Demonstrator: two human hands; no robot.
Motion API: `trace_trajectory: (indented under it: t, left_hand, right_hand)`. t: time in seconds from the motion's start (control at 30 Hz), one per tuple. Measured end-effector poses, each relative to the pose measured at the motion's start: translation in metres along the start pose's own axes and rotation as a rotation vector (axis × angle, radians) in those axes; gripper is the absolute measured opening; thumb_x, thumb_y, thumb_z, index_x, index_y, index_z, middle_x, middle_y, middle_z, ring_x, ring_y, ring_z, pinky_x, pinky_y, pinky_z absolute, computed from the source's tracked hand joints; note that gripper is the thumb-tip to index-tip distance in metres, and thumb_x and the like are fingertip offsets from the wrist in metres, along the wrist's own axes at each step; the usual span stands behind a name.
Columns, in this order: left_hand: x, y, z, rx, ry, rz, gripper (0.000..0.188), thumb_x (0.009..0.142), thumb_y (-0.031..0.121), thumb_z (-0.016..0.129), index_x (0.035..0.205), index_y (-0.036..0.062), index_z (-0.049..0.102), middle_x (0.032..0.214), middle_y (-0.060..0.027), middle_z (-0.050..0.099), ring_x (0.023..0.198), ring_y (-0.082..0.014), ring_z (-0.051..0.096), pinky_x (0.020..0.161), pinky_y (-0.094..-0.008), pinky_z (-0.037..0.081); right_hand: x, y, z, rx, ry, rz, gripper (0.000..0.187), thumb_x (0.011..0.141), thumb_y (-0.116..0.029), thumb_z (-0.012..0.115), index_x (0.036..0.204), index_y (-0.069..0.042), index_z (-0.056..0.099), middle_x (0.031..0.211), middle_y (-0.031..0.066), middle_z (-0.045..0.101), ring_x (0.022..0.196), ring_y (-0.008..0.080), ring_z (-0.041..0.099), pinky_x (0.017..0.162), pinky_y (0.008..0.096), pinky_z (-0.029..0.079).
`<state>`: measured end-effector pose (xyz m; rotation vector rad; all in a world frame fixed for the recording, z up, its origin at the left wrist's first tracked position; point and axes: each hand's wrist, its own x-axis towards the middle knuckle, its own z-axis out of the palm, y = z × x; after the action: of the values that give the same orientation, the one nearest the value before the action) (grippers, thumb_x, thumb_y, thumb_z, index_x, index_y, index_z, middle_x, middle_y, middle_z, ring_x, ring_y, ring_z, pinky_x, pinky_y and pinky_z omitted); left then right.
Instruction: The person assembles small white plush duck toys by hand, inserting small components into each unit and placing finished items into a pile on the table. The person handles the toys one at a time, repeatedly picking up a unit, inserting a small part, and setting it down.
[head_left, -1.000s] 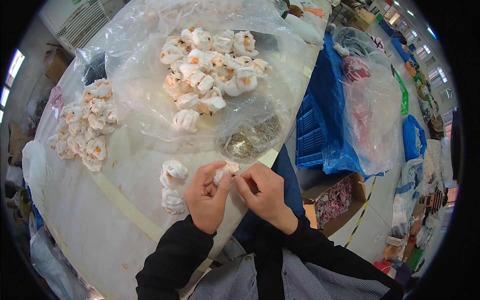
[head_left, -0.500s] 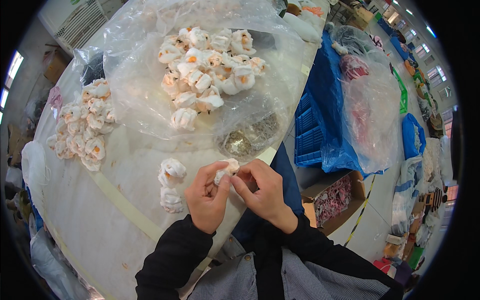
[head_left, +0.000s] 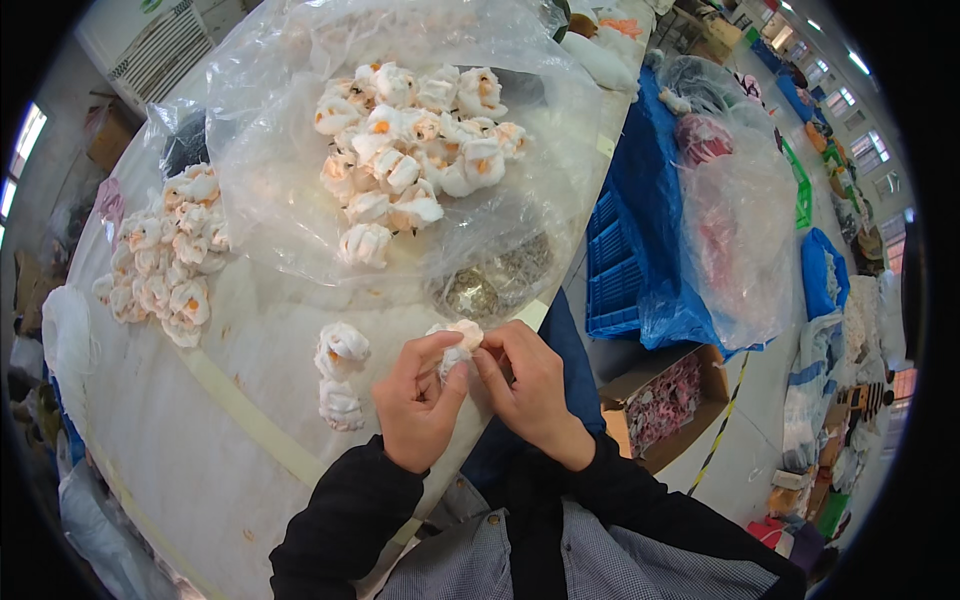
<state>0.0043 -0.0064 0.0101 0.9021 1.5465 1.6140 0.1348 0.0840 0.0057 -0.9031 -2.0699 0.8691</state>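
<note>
Between my two hands, over the table's near edge, is a small white and peach fabric flower head (head_left: 463, 336). My left hand (head_left: 418, 412) pinches its lower left side between thumb and fingers. The fingertips of my right hand (head_left: 530, 388) are closed on its right side. Just left of my left hand, two white flower heads (head_left: 342, 345) with orange centres lie one behind the other on the table. Farther off, a pile of similar flower heads (head_left: 400, 170) rests on clear plastic sheeting (head_left: 270, 190). Another heap (head_left: 170, 255) sits at the left.
The pale table (head_left: 260, 490) has a yellowish tape strip across it. A clear bag with small wiry bits (head_left: 475, 290) lies beyond my hands. Right of the table stand a blue crate (head_left: 612, 270), a plastic-wrapped bundle (head_left: 740, 220) and a cardboard box (head_left: 690, 425) of pink scraps.
The flower head has turned slightly between my fingers, and more of its peach upper part shows. My hands stay nearly in place.
</note>
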Motion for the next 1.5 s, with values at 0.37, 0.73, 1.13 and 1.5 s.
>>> trace_trajectory:
  t: [0.37, 0.73, 1.13, 1.5]
  left_hand:
    - [0.019, 0.007, -0.008, 0.419, -0.196, 0.415, 0.032, 0.091, 0.017, 0.076, 0.12, 0.0053, 0.069, 0.1, -0.0131, 0.071, 0.082, -0.0309, 0.07, 0.072, -0.0377, 0.054]
    - [0.015, 0.0, -0.01, 0.389, -0.239, 0.219, 0.017, 0.088, 0.015, 0.073, 0.099, 0.0021, 0.071, 0.09, -0.0157, 0.071, 0.077, -0.0356, 0.071, 0.069, -0.0397, 0.055]
    - [0.012, -0.009, -0.013, 0.288, -0.094, 0.109, 0.014, 0.093, 0.009, 0.067, 0.101, -0.0019, 0.073, 0.088, -0.017, 0.073, 0.074, -0.0296, 0.072, 0.068, -0.0351, 0.055]
    - [0.014, -0.008, -0.017, 0.183, 0.006, -0.016, 0.017, 0.098, 0.01, 0.063, 0.099, -0.0039, 0.072, 0.084, -0.0113, 0.073, 0.074, -0.0173, 0.067, 0.071, -0.0303, 0.053]
  right_hand:
    - [0.016, 0.001, -0.034, 0.077, -0.368, -0.152, 0.007, 0.095, -0.01, 0.068, 0.099, -0.006, 0.067, 0.09, 0.0146, 0.068, 0.081, 0.0362, 0.067, 0.068, 0.0406, 0.053]
    - [0.02, 0.006, -0.038, 0.086, -0.416, -0.107, 0.009, 0.097, -0.014, 0.067, 0.1, -0.006, 0.068, 0.089, 0.0132, 0.069, 0.08, 0.0357, 0.068, 0.067, 0.0398, 0.053]
    - [0.035, 0.012, -0.024, -0.108, -0.224, -0.3, 0.008, 0.092, -0.012, 0.072, 0.097, -0.007, 0.07, 0.085, 0.0104, 0.068, 0.075, 0.032, 0.067, 0.064, 0.0395, 0.052]
    - [0.093, 0.037, 0.006, -0.532, -0.116, -0.451, 0.011, 0.084, -0.014, 0.076, 0.093, -0.01, 0.072, 0.095, 0.0053, 0.065, 0.096, 0.0286, 0.061, 0.086, 0.0406, 0.046]
